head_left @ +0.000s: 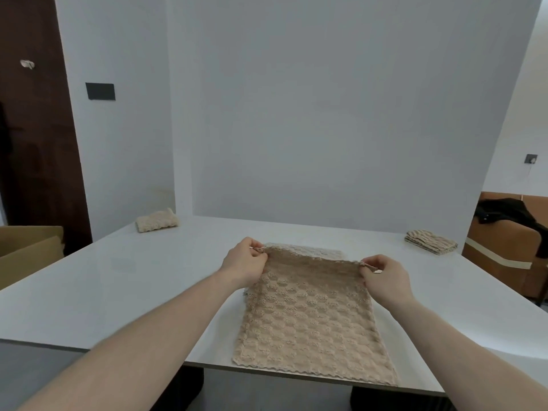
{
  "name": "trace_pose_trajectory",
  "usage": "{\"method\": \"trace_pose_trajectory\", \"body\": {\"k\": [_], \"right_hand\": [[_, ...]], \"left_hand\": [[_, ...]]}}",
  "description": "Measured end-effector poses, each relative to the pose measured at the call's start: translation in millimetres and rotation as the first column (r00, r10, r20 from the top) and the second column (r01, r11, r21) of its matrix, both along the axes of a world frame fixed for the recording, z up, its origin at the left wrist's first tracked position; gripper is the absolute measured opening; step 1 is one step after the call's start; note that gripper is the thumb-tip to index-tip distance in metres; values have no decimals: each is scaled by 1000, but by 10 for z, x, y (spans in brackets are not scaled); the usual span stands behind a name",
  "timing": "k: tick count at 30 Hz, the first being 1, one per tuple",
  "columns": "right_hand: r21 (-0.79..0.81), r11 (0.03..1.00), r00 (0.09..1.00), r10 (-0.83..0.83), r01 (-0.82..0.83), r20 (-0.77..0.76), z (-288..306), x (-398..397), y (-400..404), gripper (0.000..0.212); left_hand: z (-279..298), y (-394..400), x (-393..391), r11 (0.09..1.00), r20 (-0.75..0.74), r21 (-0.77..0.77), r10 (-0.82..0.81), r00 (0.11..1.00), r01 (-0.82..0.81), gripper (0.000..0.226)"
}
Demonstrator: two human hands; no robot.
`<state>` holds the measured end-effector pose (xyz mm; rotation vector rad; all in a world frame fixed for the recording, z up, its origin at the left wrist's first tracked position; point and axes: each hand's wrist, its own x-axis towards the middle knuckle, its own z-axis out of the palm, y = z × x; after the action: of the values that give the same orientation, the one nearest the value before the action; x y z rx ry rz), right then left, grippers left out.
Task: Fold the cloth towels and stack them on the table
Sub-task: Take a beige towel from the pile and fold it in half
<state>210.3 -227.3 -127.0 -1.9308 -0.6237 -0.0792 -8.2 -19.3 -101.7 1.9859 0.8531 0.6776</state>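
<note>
A beige textured towel (308, 318) lies on the white table (148, 280), its near edge reaching the table's front edge. My left hand (244, 261) pinches the towel's far left corner and my right hand (385, 277) pinches its far right corner, both lifted slightly off the table. A paler layer of towel shows on the table just beyond the held edge. A folded cream towel (157, 221) sits at the far left of the table. A flat pile of folded striped towels (431, 246) sits at the far right.
A white wall stands behind the table. To the left are a dark wooden door (35, 129) and a cardboard box (29, 250). A brown sofa (510, 256) with a black garment is on the right.
</note>
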Motion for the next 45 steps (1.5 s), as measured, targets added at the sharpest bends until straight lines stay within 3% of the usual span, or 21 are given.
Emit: {"method": "trace_pose_trajectory", "body": {"k": [12,22,32,45], "right_hand": [[5,999,997,39,-39,62,57,-104,-136,14],[-64,990,980,134,-126,146,134,-463,-676,14],[-246,952,933,247,-183,263,-208,-755,-1050,21],[-411,894,917,304,-181,258,-697,-876,-1275,18]], "left_hand": [[-33,-21,-208,999,18,38,-8,1000,7,19],[-33,-360,-691,982,48,176,-78,996,69,10],[-356,-683,-1111,950,-117,296,-70,991,103,10],[-668,-859,-1270,913,-372,367,-31,928,178,10]]}}
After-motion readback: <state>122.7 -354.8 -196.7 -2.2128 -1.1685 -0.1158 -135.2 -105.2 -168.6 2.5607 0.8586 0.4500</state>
